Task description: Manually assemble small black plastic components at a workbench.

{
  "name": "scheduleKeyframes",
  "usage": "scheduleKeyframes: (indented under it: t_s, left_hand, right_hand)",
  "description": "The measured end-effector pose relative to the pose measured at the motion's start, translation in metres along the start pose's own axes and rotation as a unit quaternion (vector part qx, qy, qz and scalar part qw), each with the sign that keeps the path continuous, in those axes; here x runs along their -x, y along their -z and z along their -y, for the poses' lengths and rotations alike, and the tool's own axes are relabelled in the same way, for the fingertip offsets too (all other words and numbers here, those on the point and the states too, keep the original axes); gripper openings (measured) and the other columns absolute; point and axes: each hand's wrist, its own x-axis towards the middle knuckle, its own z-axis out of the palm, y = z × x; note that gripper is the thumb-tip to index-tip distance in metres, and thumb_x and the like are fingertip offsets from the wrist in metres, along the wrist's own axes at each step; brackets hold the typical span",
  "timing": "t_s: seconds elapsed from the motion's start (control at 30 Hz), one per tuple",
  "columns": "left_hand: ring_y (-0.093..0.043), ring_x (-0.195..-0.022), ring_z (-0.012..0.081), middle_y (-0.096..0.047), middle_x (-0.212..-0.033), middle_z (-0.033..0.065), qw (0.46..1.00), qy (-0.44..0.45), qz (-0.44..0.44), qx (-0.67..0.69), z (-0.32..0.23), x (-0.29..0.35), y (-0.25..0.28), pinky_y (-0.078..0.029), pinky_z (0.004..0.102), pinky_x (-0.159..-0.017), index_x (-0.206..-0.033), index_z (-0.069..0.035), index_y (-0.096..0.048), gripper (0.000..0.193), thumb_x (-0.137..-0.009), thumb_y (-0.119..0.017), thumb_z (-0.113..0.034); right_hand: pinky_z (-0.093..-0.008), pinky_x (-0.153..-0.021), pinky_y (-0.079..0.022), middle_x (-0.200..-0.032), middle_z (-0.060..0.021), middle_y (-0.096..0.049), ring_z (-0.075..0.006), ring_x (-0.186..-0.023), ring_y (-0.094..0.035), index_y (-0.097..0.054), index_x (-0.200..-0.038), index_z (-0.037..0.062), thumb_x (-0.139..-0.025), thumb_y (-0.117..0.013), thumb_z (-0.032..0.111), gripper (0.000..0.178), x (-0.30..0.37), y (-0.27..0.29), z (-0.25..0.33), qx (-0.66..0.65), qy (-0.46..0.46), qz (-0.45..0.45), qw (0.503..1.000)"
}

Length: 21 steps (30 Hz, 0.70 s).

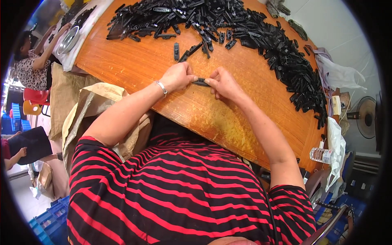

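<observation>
A small, long black plastic part (200,82) is held level between my two hands, just above the worn wooden table (216,118). My left hand (179,76), with a silver bracelet at the wrist, pinches its left end. At its right end, my right hand (223,83) grips with thumb and fingers. Just beyond my hands lie a few loose black parts (176,52) of similar look. A large heap of black plastic parts (286,65) curves along the far and right sides of the table.
A brown sack (92,98) stands open at the table's left edge. On the right are a clear plastic bottle (320,155), a white plastic bag (335,143) and a fan (366,117). At far left, another person (32,65) works near a metal bowl (68,40).
</observation>
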Motion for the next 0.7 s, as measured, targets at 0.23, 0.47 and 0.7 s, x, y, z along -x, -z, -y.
scheduleKeyframes:
  t_s: [0.23, 0.47, 0.7]
  left_hand:
    - [-0.059, -0.067, 0.0170, -0.061, -0.071, 0.0058, 0.997, -0.060, 0.041, 0.041, -0.027, 0.057, 0.031, -0.048, 0.0324, -0.062, -0.085, -0.001, -0.061, 0.017, -0.081, -0.072, -0.014]
    - [-0.049, -0.069, 0.0067, -0.054, -0.075, -0.0006, 0.981, -0.075, -0.139, 0.112, -0.027, 0.191, 0.149, -0.040, 0.0215, -0.061, -0.083, 0.000, -0.059, 0.005, -0.081, -0.063, -0.002]
    - [-0.053, -0.076, 0.0078, -0.057, -0.079, 0.0001, 0.974, 0.079, -0.194, -0.086, 0.046, 0.272, 0.168, -0.043, 0.0234, -0.067, -0.087, 0.001, -0.061, 0.007, -0.081, -0.062, -0.003]
  right_hand:
    - [-0.0266, -0.042, -0.043, -0.063, -0.0063, -0.059, -0.0116, -0.046, -0.053, -0.053, -0.099, -0.0015, -0.094, -0.059, 0.019, 0.023, 0.036, -0.003, 0.002, -0.101, 0.077, 0.046, 0.991]
    - [-0.0270, -0.049, -0.045, -0.068, -0.0056, -0.062, -0.0101, -0.054, -0.058, -0.057, -0.094, 0.0010, -0.093, -0.059, 0.018, 0.017, -0.002, 0.046, -0.028, 0.007, 0.080, -0.089, 0.993]
    - [-0.0404, -0.072, -0.051, -0.091, -0.0120, -0.063, -0.0309, -0.084, -0.064, -0.062, -0.101, 0.0071, -0.083, -0.059, 0.005, 0.018, -0.078, 0.085, -0.031, 0.326, 0.263, -0.288, 0.861]
